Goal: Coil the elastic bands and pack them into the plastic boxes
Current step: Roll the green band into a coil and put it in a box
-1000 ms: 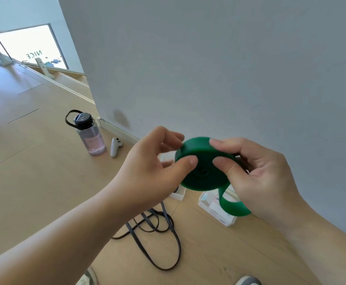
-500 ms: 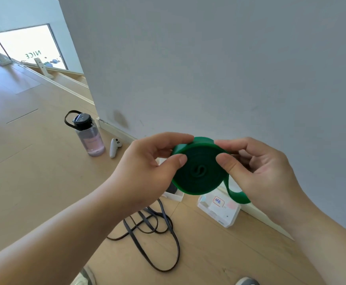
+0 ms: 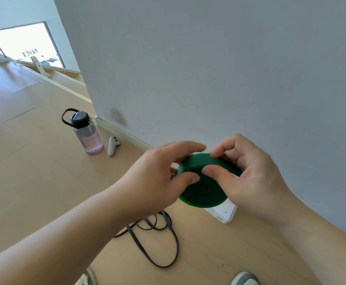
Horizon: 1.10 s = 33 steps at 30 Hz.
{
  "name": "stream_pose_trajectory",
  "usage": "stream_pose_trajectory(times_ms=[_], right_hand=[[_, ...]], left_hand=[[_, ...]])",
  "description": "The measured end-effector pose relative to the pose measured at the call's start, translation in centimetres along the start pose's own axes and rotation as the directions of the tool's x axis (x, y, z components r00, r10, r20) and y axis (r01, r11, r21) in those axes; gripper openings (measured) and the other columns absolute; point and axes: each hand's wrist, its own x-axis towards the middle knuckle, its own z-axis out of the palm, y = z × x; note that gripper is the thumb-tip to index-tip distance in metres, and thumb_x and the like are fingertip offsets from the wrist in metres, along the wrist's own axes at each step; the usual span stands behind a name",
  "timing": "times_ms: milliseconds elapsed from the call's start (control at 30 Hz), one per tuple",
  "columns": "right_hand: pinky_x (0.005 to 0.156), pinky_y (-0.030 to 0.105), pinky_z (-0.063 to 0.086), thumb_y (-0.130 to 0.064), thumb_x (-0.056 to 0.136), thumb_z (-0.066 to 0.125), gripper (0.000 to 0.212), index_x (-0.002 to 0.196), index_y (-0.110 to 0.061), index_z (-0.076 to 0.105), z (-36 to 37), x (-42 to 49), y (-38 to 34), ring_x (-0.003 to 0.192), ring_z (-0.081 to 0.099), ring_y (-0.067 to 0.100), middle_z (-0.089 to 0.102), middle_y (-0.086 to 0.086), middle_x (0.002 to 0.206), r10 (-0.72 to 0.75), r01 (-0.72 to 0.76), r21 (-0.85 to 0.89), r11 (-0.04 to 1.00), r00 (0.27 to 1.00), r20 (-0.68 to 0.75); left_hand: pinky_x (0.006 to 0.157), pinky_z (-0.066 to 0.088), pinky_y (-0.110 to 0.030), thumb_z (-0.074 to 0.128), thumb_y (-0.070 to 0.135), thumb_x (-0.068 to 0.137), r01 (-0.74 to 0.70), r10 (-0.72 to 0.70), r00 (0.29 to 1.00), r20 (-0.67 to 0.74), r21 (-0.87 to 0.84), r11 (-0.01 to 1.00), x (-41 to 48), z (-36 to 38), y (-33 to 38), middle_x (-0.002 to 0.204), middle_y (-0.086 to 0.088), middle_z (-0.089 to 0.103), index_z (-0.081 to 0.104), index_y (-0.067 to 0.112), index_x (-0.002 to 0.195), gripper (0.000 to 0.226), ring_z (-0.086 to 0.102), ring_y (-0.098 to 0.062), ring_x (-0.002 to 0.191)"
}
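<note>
Both hands hold the green elastic band, wound into a flat coil, in the air before the wall. The left hand pinches its rim at 9 o'clock, and the right hand grips it at 2 o'clock. On the floor beneath, a white plastic box shows at the coil's 4 o'clock, and a loose black band lies at 7 o'clock.

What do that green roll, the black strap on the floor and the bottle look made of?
Green band: likely rubber or latex, matte, wound into a tight flat coil. Black band: probably similar elastic rubber, faint sheen, lying in limp loops. Bottle: seemingly clear pink-tinted plastic, see-through body, black lid with carry loop.
</note>
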Motion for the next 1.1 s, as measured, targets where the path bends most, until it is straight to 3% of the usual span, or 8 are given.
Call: stream_pose_trajectory(times_ms=[233, 367, 467, 600, 733, 833, 933, 1100], right_hand=[[0.085, 0.029, 0.061, -0.025, 0.078, 0.084, 0.019, 0.095, -0.030, 0.076, -1.4, 0.8, 0.2, 0.091, 0.075, 0.010, 0.079, -0.009, 0.091, 0.047, -0.041, 0.050, 0.998, 0.992, -0.120], [0.082, 0.025, 0.060, -0.038, 0.073, 0.079, 0.029, 0.101, -0.032, 0.072, -1.0, 0.7, 0.1, 0.088, 0.074, 0.012, 0.078, -0.005, 0.091, 0.047, -0.026, 0.121, 0.992, 0.985, -0.169], [0.077, 0.020, 0.058, -0.024, 0.081, 0.080, 0.028, 0.104, -0.027, 0.065, -0.4, 0.7, 0.0, 0.089, 0.074, 0.013, 0.078, -0.007, 0.095, 0.031, -0.004, 0.168, 0.986, 0.987, -0.157], [0.075, 0.012, 0.056, -0.016, 0.088, 0.076, 0.022, 0.105, -0.029, 0.070, -0.1, 0.7, -0.3, 0.091, 0.074, 0.003, 0.076, -0.017, 0.096, 0.021, 0.018, 0.210, 0.978, 0.983, -0.182], [0.079, 0.015, 0.056, -0.015, 0.095, 0.070, 0.018, 0.104, -0.030, 0.073, -0.6, 0.9, 0.3, 0.093, 0.073, 0.005, 0.077, -0.016, 0.094, -0.011, 0.030, 0.091, 0.995, 0.980, -0.197], [0.077, 0.014, 0.057, -0.013, 0.095, 0.069, 0.023, 0.102, -0.034, 0.074, -0.8, 0.7, 0.5, 0.096, 0.072, 0.005, 0.076, -0.017, 0.097, -0.029, 0.027, -0.015, 1.000, 0.996, -0.089], [0.080, 0.013, 0.055, -0.012, 0.096, 0.068, 0.023, 0.105, -0.033, 0.074, -0.6, 0.3, 0.3, 0.103, 0.069, 0.004, 0.074, -0.018, 0.101, -0.078, 0.082, -0.110, 0.991, 0.996, 0.039], [0.080, 0.034, 0.062, -0.022, 0.086, 0.078, 0.025, 0.102, -0.033, 0.062, -0.6, 0.6, 0.0, 0.090, 0.074, 0.013, 0.077, -0.010, 0.093, 0.003, -0.002, 0.031, 1.000, 1.000, -0.030]], left_hand=[[0.085, 0.060, -0.018, 0.074, 0.010, 0.094, 0.104, -0.141, 0.979, -0.149, -0.229, 0.968, 0.4, -0.5, -0.3, 0.105, 0.014, 0.076, 0.074, 0.040, 0.117, 0.038, 0.068, -0.003, 0.109], [0.095, 0.059, -0.034, 0.074, 0.010, 0.094, 0.123, -0.214, 0.953, -0.212, -0.374, 0.919, 0.3, -0.3, -0.3, 0.104, 0.009, 0.079, 0.073, 0.038, 0.116, 0.036, 0.073, -0.008, 0.105], [0.096, 0.060, -0.049, 0.072, 0.009, 0.096, 0.115, -0.275, 0.931, -0.240, -0.522, 0.845, 0.2, 0.6, -0.3, 0.106, 0.000, 0.080, 0.074, 0.033, 0.116, 0.032, 0.075, -0.022, 0.106], [0.090, 0.062, -0.047, 0.070, 0.005, 0.096, 0.081, -0.327, 0.900, -0.288, -0.626, 0.775, 0.2, 1.3, 0.2, 0.102, -0.002, 0.080, 0.072, 0.024, 0.115, 0.027, 0.077, -0.022, 0.100], [0.092, 0.061, -0.046, 0.076, 0.011, 0.093, 0.142, -0.284, 0.935, -0.213, -0.509, 0.849, 0.0, 1.4, 0.0, 0.103, 0.003, 0.079, 0.069, 0.025, 0.106, 0.021, 0.075, -0.016, 0.102], [0.095, 0.059, -0.032, 0.080, 0.023, 0.088, 0.139, -0.185, 0.971, -0.149, -0.275, 0.951, 0.1, 0.6, -0.2, 0.112, 0.016, 0.072, 0.065, 0.033, 0.109, 0.028, 0.068, 0.000, 0.111], [0.087, 0.062, -0.028, 0.080, 0.021, 0.089, 0.109, -0.118, 0.992, -0.037, -0.196, 0.975, 0.0, 0.2, 0.1, 0.113, 0.020, 0.072, 0.067, 0.037, 0.120, 0.037, 0.067, -0.001, 0.110], [0.085, 0.063, -0.028, 0.079, 0.018, 0.090, 0.090, -0.103, 0.993, -0.064, -0.189, 0.978, 0.0, -0.1, -0.2, 0.104, 0.019, 0.076, 0.074, 0.040, 0.118, 0.036, 0.068, -0.004, 0.110]])
